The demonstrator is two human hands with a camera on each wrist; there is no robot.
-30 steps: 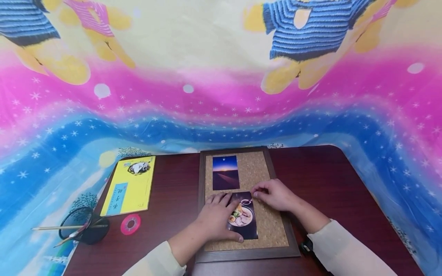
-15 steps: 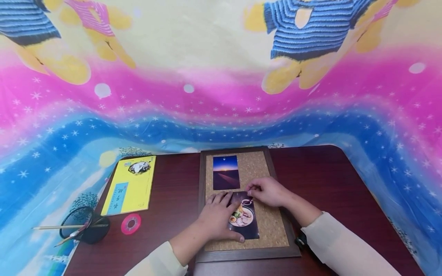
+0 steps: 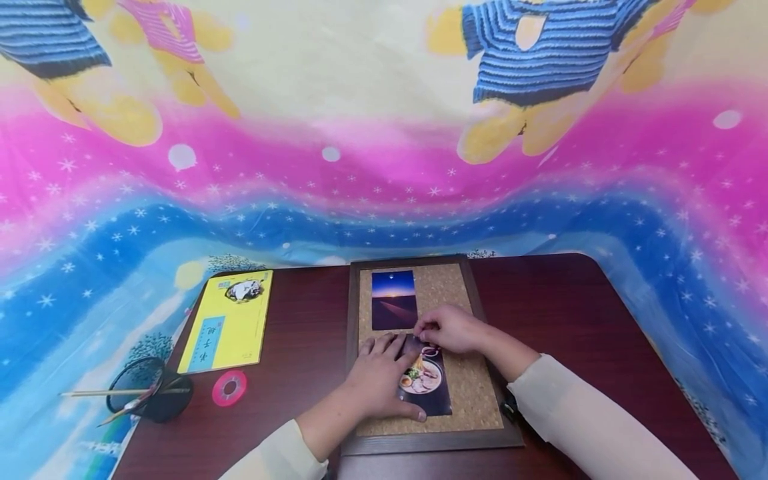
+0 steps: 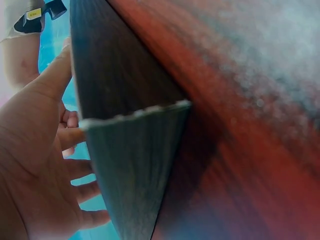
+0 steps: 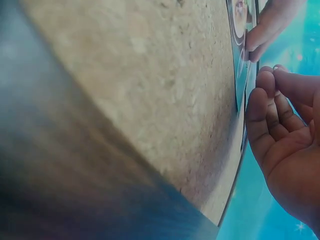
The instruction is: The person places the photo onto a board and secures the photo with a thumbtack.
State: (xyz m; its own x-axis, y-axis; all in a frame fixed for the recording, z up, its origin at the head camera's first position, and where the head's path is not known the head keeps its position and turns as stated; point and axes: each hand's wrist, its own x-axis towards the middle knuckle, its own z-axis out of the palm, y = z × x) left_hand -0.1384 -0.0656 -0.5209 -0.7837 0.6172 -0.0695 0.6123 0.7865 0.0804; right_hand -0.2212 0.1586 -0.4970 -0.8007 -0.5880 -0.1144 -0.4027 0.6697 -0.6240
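Observation:
On the framed corkboard (image 3: 473,390) lies a photo of a noodle bowl (image 3: 423,379). My left hand (image 3: 373,379) rests on that photo's left side with its fingers spread and straight, holding it flat. At the photo's top edge, my right hand (image 3: 454,329) pinches something tiny between thumb and forefinger; it looks like a small pushpin (image 5: 275,68), mostly covered by the fingertips. Above, a sunset photo (image 3: 394,304) hangs on the cork with a small pale pin (image 3: 392,276) at its top. The left wrist view shows mainly the board's dark frame (image 4: 132,150) beside the hand.
A yellow book (image 3: 231,323) lies on the dark red table (image 3: 546,320) to the left. Nearer me are a pink tape roll (image 3: 229,388) and a black mesh cup (image 3: 171,400) holding pencils. A patterned curtain (image 3: 336,180) surrounds the table's far side.
My right hand has slid left along the noodle photo's top edge, from its right corner to about the middle. The left hand has stayed in place.

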